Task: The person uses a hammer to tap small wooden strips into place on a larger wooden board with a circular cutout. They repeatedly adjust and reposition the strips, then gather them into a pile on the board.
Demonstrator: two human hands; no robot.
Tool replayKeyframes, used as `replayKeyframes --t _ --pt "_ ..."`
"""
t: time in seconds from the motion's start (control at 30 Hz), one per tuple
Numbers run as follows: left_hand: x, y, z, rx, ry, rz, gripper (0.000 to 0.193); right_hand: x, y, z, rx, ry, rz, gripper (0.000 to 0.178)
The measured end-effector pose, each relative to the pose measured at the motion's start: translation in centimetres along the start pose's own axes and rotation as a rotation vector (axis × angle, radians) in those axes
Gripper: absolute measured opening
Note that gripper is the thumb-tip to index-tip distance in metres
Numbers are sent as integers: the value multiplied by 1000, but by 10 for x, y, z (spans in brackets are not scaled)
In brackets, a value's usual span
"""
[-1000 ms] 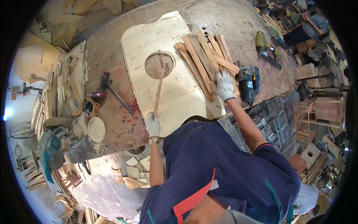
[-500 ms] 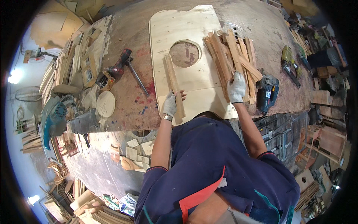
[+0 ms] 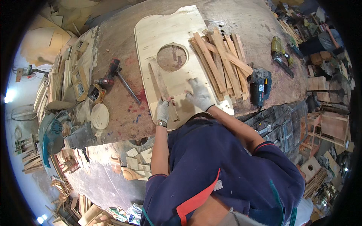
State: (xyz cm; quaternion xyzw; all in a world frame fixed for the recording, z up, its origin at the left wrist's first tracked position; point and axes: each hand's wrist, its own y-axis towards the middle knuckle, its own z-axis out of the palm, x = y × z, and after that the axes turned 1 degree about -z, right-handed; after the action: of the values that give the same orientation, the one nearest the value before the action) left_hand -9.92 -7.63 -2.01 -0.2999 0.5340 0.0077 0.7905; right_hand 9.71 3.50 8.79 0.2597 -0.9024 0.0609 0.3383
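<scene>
My gloved left hand (image 3: 163, 110) is closed round the near end of a thin wooden strip (image 3: 160, 83). The strip lies lengthwise over a pale plywood panel (image 3: 147, 37), close to its round cut-out. To the right of the strip, my gloved right hand (image 3: 200, 96) is over the panel with its fingers spread, holding nothing. A loose pile of wooden strips (image 3: 222, 60) rests across the panel's right edge, just beyond that hand. The panel's near edge reaches my body.
A red cordless drill (image 3: 110, 73) with a long bar lies left of the panel. On the right are a blue-black jigsaw (image 3: 259, 88) and a green power tool (image 3: 279, 54). A teal saw (image 3: 51, 132) stands at the left edge, near a round wooden disc (image 3: 100, 116).
My right hand has left the pile of strips and moved left over the panel, its fingers now spread. My left hand still holds its strip. The whole view has shifted slightly.
</scene>
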Motion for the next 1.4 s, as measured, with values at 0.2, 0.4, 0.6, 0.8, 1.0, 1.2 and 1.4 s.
replayKeyframes --t 0.2,0.4,0.6,0.8,1.0,1.2,1.4 --pt "-27 -30 26 -482 915 238 37 -68 8 -68 -446 -429 353 56" --pt "-29 -42 25 -558 1611 384 32 -125 -12 -85 -317 -566 384 61" --pt "-18 -36 24 -580 1606 416 32 -90 19 -69 -252 -449 382 61" --pt "-29 -38 29 -541 1480 317 27 -87 33 -41 -147 -490 280 57" --pt "-27 -31 16 -391 609 173 43 -49 24 -27 -152 -94 151 52" --pt "-29 -19 54 -189 17 24 37 46 -19 0 270 267 -42 35" --pt "-20 -21 35 -262 372 311 56 -22 16 -26 -43 -146 -150 39"
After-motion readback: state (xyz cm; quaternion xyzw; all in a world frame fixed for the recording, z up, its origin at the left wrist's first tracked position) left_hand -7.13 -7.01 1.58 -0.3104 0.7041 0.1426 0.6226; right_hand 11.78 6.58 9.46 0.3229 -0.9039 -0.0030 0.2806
